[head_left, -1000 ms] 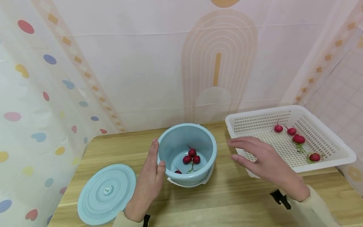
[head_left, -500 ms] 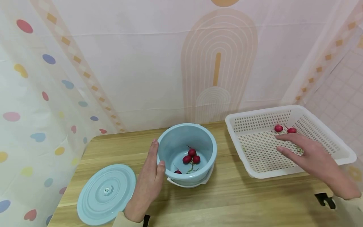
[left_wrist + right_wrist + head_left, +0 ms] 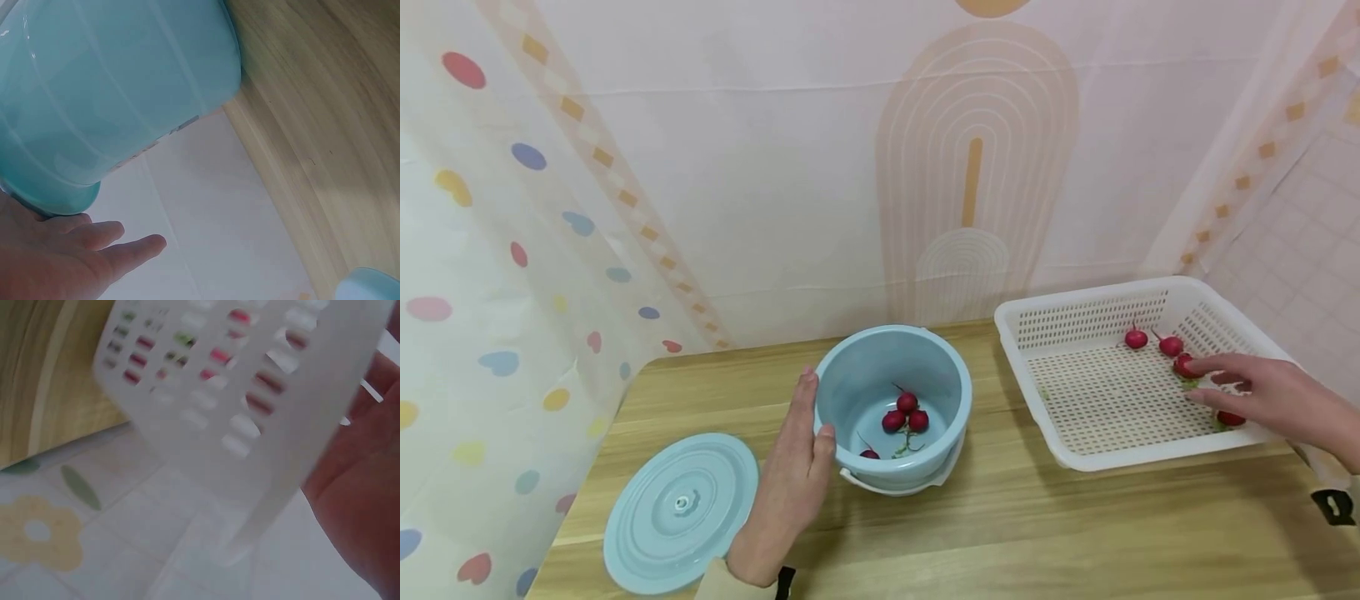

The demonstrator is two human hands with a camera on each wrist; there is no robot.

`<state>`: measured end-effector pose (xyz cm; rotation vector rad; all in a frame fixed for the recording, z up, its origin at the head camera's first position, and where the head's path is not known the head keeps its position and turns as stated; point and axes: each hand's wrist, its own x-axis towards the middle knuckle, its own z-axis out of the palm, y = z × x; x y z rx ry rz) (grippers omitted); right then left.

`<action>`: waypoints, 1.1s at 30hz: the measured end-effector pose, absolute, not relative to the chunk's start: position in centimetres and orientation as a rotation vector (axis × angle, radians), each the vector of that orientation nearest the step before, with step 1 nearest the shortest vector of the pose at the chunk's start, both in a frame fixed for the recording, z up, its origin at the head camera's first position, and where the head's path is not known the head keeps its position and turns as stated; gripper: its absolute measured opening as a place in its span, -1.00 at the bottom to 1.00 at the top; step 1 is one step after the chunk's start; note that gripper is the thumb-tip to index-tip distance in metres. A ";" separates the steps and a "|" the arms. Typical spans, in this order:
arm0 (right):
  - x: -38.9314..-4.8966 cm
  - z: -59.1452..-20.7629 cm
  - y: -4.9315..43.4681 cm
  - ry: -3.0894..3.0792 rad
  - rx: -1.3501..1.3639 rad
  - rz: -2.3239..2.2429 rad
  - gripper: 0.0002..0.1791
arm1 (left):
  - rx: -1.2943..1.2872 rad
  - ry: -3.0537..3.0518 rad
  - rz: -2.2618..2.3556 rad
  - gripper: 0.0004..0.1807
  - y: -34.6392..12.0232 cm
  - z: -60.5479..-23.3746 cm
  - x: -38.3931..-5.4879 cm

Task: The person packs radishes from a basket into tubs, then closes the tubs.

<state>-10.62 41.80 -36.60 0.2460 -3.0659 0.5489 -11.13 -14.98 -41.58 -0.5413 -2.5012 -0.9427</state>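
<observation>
Right grip (image 3: pixel 1262 396) over the basket (image 3: pixel 1097 396): finger and thumb stand parted, released, one fingertip at a radish (image 3: pixel 1184 365) though firm contact cannot be told. The basket lies at 3 o'clock from the bucket (image 3: pixel 880 367). The left grip (image 3: pixel 790 475), also released, rests straight fingers against the bucket's rim at 9 o'clock. Probable faults: an off-centre nudge could roll the round radish toward 11 o'clock; the leaves (image 3: pixel 1191 384) beside it might snag, dragging the lower radish (image 3: pixel 1230 418) at 4 o'clock; uneven pressure from the left grip could slide the bucket along the surface (image 3: pixel 1000 525). Views compared: the right wrist view adds the basket's slotted outer wall, red showing through; the left wrist view adds the bucket's outer side; only the head view reveals the four radishes within the bucket.
</observation>
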 end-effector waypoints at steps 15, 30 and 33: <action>-13.2 -37.9 44.6 -3.382 0.298 0.709 -0.50 | -0.554 -2.503 -0.937 -0.28 -15.0 -41.4 -10.9; -14.4 -38.3 44.0 -3.352 0.400 1.302 -0.46 | -0.510 -2.544 -0.915 -0.28 -14.6 -41.3 -10.6; -14.2 -38.2 43.8 -3.282 0.445 1.338 -0.49 | -0.505 -2.542 -0.916 -0.28 -14.5 -41.4 -10.6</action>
